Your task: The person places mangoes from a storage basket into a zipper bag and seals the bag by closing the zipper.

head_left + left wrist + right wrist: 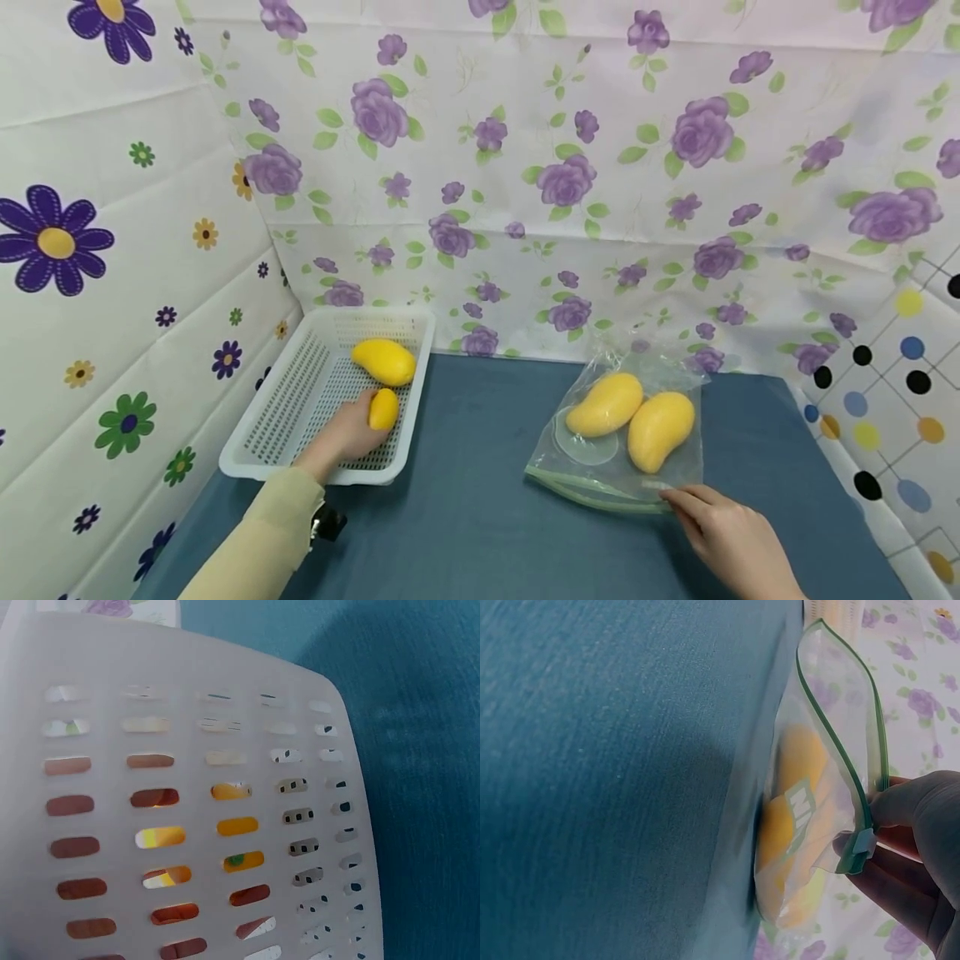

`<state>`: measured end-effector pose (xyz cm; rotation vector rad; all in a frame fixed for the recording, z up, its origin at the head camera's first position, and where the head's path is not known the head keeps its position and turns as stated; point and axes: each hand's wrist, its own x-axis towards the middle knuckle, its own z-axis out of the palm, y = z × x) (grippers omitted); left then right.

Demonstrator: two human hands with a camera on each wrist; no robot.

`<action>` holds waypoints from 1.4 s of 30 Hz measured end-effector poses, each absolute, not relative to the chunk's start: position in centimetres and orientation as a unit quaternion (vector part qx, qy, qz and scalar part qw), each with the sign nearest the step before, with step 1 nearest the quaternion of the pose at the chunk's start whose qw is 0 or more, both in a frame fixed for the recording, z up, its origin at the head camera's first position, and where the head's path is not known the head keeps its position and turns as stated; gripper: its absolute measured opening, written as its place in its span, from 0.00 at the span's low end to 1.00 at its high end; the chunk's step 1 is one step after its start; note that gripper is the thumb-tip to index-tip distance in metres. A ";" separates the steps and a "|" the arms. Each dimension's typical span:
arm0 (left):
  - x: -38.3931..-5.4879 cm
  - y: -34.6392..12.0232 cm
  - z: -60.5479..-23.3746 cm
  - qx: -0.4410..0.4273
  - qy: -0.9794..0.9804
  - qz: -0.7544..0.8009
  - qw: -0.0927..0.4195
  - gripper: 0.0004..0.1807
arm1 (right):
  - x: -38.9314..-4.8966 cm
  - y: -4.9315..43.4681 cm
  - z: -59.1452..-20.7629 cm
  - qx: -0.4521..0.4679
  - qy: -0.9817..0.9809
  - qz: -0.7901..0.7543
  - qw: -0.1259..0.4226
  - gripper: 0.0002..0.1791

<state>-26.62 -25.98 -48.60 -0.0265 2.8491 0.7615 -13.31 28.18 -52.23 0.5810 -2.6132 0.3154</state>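
Inside the white plastic basket (258,417), my left hand (352,429) grips a yellow mango (384,409). A second mango (384,361) lies behind it, near the basket's far right side. In the left wrist view the slotted basket wall (187,667) stands in front, and only bits of the hand and yellow fruit show through. My right hand (731,533) pinches the green-edged mouth of a clear zip bag (585,475) at its right corner, beside the slider (864,841). Two mangoes, a left one (606,405) and a right one (660,431), lie in the bag, whose mouth gapes.
A blue cloth (480,467) covers the table, with the basket at left and the bag at right. Flowered sheeting (480,167) rises behind, and a dotted sheet (900,400) stands on the right. A dark device (327,522) sits on the left wrist.
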 end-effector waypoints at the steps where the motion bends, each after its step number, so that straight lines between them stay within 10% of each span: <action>1: -26.6 -26.1 -48.6 -0.007 0.960 0.262 0.094 0.43 | -13.3 28.2 -52.3 0.211 -0.945 0.115 0.222 0.22; 42: -22.0 -27.7 -45.0 0.024 0.927 0.375 -0.008 0.47 | -13.2 28.5 -52.0 0.187 -0.958 0.098 0.196 0.20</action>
